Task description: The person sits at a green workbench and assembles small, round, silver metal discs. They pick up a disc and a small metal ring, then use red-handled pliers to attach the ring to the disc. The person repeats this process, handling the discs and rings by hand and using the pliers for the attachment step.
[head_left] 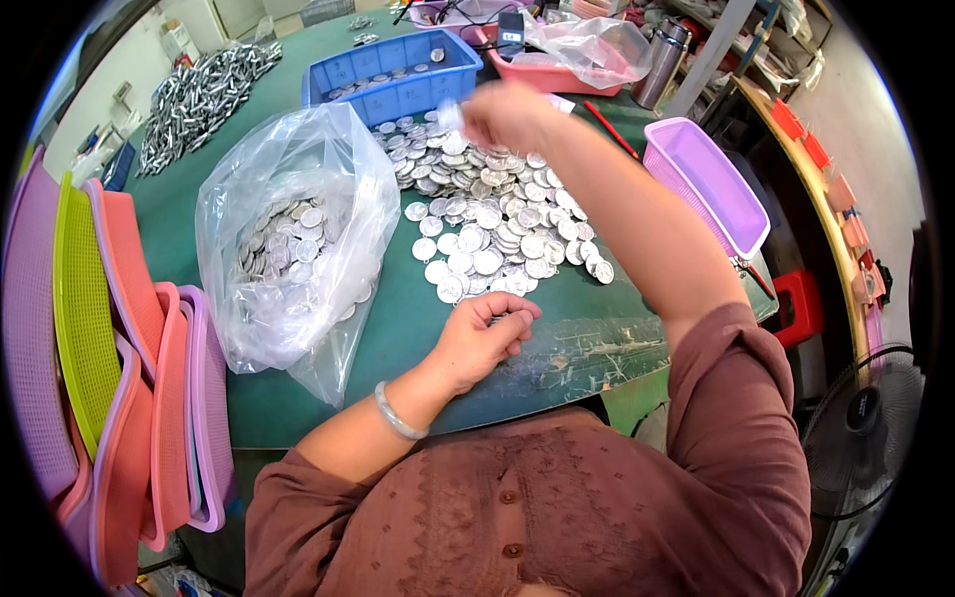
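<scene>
A heap of round silver medals (497,224), many with a small loop at the rim, lies on the green table. My left hand (484,338) rests at the heap's near edge with its fingers curled in; whatever is under them is hidden. Over the far side of the heap, close to the blue bin (408,99), my right hand (512,114) is smeared by motion. A blurred silvery medal (451,117) shows at its fingertips. Some medals lie inside the blue bin. Left of the heap, a clear plastic bag (328,149) holds more medals.
Stacked plastic baskets (109,298) line the left edge. A pile of small metal parts (204,95) lies far left. Behind stand a pink tray (567,72) with plastic film and a steel flask (662,65). A purple basket (706,184) stands right; a fan (860,418) is lower right.
</scene>
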The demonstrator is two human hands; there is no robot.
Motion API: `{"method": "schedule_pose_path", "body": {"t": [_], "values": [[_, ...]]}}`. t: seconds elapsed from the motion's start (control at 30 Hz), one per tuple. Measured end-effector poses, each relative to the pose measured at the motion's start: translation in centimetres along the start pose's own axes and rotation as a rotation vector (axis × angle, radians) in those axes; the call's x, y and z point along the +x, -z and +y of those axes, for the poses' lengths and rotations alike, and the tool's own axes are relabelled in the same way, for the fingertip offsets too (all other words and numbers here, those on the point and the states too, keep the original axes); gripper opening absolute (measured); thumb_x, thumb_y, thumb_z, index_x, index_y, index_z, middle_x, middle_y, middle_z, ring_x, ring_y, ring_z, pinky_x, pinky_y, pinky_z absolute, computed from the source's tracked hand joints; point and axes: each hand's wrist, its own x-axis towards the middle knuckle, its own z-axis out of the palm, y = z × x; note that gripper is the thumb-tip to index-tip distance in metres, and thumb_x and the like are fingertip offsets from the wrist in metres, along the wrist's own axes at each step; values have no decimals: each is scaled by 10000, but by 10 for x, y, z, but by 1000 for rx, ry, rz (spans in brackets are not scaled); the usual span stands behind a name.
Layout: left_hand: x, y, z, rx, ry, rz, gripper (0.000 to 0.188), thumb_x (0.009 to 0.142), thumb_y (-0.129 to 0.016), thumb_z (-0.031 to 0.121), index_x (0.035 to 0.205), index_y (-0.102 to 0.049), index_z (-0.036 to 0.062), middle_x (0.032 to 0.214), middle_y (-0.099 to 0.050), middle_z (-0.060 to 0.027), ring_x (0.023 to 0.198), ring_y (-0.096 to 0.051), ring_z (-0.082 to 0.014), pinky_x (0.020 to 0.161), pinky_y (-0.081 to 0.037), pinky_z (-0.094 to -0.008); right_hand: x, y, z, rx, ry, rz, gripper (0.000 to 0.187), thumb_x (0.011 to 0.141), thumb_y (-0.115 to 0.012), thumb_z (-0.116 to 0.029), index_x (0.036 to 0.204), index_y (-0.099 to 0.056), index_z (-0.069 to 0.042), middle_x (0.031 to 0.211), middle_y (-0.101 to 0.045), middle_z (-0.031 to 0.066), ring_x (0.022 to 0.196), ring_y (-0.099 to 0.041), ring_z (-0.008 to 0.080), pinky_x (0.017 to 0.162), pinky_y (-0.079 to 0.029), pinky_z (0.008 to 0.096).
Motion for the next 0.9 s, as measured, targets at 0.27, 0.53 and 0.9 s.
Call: {"method": "schedule_pose_path", "body": {"t": [0.27, 0.53, 0.9], "values": [[2, 12, 6, -74, -30, 82, 116, 824, -511, 86, 887, -596, 36, 674, -542, -2, 539, -463, -55, 464, -343, -167, 20, 1, -18, -275, 98, 121, 309, 794, -569, -221, 991, -545, 17, 872, -609, 83, 713, -583, 194, 633, -472, 269], [6, 10, 6, -80, -18, 78, 122, 826, -505, 85, 890, -592, 26, 675, -547, -4, 535, -469, -47, 450, -336, -155, -45, 20, 60, -1026, 299, 131, 284, 688, -621, -243, 880, -614, -34, 724, -608, 106, 665, -582, 203, 616, -456, 321], [8, 16, 13, -97, -46, 133, 165, 853, -479, 142, 913, -576, 24, 669, -542, -8, 523, -465, -50, 428, -325, -161, -58, -2, 77, -1035, 631, 342, 130, 733, -579, -141, 804, -608, -36, 760, -586, 99, 718, -576, 254, 633, -460, 326]]}}
